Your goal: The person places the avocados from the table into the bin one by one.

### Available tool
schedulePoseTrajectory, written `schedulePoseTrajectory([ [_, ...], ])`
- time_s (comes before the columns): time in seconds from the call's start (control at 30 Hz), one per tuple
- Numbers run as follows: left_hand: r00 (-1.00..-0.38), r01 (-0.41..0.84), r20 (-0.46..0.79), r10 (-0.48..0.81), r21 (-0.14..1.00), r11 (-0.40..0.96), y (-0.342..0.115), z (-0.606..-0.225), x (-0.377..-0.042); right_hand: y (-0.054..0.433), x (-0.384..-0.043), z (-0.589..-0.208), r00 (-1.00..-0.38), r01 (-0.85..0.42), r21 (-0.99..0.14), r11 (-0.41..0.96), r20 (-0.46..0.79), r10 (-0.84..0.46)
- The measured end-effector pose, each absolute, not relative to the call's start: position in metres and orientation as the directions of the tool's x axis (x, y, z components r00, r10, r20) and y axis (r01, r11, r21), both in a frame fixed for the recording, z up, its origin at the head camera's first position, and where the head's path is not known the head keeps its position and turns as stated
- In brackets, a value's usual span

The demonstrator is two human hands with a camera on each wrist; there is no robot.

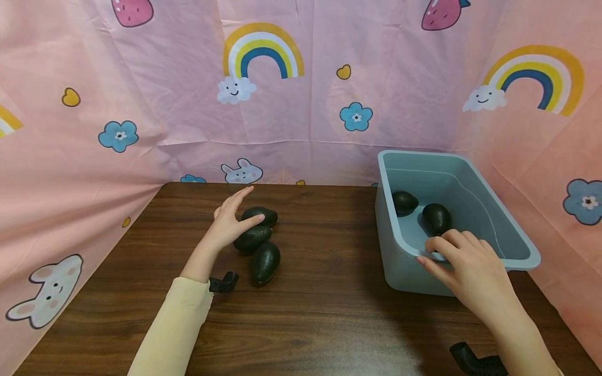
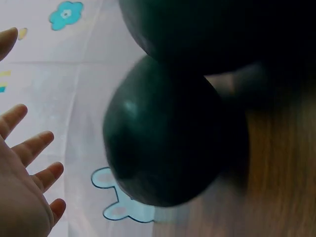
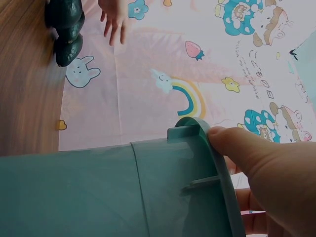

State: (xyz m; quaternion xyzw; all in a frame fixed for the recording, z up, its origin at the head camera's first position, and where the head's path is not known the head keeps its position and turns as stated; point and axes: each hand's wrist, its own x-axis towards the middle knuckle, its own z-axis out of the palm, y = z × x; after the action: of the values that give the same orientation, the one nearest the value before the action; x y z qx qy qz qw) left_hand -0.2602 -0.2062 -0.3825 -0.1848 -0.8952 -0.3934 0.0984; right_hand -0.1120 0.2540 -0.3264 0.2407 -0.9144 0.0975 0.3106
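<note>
Three dark green avocados lie in a bunch on the wooden table: a far avocado, a middle avocado and a near avocado. Just above and left of the far one, my left hand has its fingers spread and holds nothing. At the right stands a grey-blue plastic bin, with one avocado by its left wall and another avocado on its floor. My right hand grips the bin's near rim, thumb outside and fingers over the inside, also seen in the right wrist view.
Brown wooden table lies between the bunch and the bin. A patterned pink cloth hangs behind and along both sides. Black wrist mounts show at the left wrist and the right wrist.
</note>
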Motion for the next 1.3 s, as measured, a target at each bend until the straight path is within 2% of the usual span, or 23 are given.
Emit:
schedulePoseTrajectory([
  [0.33,-0.935,0.354,0.242,0.259,0.679,0.643,-0.215,-0.393,-0.272,0.254,-0.112,-0.326,-0.697,-0.497,-0.032,0.867,0.610,-0.377],
  [0.77,-0.965,0.238,0.108,0.240,0.749,0.619,-0.228,-0.412,-0.291,0.254,-0.114,-0.328,-0.661,-0.515,-0.014,0.857,0.643,-0.386],
  [1.3,-0.969,0.162,0.038,0.245,0.846,0.507,-0.235,-0.416,-0.301,0.254,-0.115,-0.329,-0.656,-0.523,-0.020,0.852,0.648,-0.388],
])
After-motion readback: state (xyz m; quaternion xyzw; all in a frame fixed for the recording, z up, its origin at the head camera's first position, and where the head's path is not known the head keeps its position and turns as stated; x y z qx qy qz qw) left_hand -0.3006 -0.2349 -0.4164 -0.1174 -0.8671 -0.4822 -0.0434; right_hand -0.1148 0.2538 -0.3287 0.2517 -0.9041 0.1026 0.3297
